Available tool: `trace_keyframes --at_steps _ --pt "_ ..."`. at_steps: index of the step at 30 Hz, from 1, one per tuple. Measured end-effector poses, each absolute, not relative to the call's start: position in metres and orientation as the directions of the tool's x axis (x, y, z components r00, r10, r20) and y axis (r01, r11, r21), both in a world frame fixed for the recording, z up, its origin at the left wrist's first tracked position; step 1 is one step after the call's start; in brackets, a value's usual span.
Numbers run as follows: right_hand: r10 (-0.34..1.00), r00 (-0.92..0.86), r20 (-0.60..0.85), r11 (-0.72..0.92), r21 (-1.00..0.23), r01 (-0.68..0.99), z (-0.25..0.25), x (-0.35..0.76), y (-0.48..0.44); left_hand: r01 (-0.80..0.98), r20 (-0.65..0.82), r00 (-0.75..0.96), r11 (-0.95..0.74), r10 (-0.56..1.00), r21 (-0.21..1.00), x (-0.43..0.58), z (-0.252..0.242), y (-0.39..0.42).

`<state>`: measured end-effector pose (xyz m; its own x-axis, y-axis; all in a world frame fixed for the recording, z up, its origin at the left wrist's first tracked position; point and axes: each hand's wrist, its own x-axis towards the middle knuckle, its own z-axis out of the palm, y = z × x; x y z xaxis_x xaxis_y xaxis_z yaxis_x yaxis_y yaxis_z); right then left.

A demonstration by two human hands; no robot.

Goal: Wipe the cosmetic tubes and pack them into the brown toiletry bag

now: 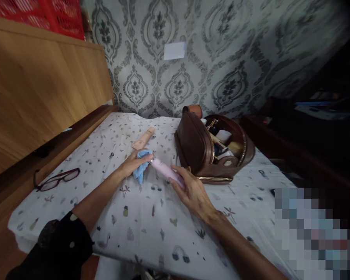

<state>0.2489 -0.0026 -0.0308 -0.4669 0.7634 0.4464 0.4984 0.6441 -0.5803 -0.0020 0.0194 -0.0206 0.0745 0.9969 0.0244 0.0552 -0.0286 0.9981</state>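
My right hand (192,190) is closed around the lower end of a pale pink tube-shaped bottle (164,170), which tilts up toward the left. A light blue cloth (140,171) is bunched in my left hand (131,162), pressed against the silvery upper end of the bottle. Just beyond the cloth lies a peach-coloured squeeze tube (144,138) on the patterned sheet. To the right of the bottle stands a brown cosmetic bag (194,144), unzipped, with several jars and other small items inside. Some of the bottle's tip is hidden by my left fingers and the cloth.
Red-framed eyeglasses (58,179) lie at the left on the white patterned sheet (151,237). A wooden panel (46,74) borders the left side, with a red plastic basket (43,15) above it. Patterned wallpaper rises behind; dark furniture stands at the right.
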Motion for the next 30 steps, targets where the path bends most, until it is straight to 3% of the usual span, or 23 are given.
trace_keyframes --at_steps 5,9,12,19,27,30 --pt "0.834 -0.469 0.292 0.506 -0.745 0.435 -0.028 0.247 -0.003 -0.010 0.067 0.089 -0.066 0.994 0.998 0.001 -0.013 0.017" --pt "0.848 -0.507 0.155 0.300 -0.928 0.218 -0.031 0.245 0.000 -0.045 0.088 0.102 -0.084 0.991 0.995 0.002 -0.005 0.015" --pt "0.827 -0.561 0.036 0.071 -0.997 0.042 -0.033 0.242 0.000 -0.026 0.089 0.081 -0.087 0.993 0.996 0.002 -0.007 0.016" --pt "0.758 -0.644 -0.103 -0.277 -0.945 -0.175 -0.021 0.238 -0.012 0.001 0.103 0.090 -0.104 0.991 0.995 0.001 -0.005 0.016" --pt "0.726 -0.666 -0.172 -0.426 -0.873 -0.239 -0.016 0.234 -0.016 -0.082 0.054 0.057 -0.049 0.997 0.995 0.007 -0.001 0.012" --pt "0.723 -0.671 -0.164 -0.453 -0.846 -0.282 -0.016 0.231 -0.019 -0.131 0.014 -0.038 -0.019 0.999 0.991 0.019 -0.001 0.010"
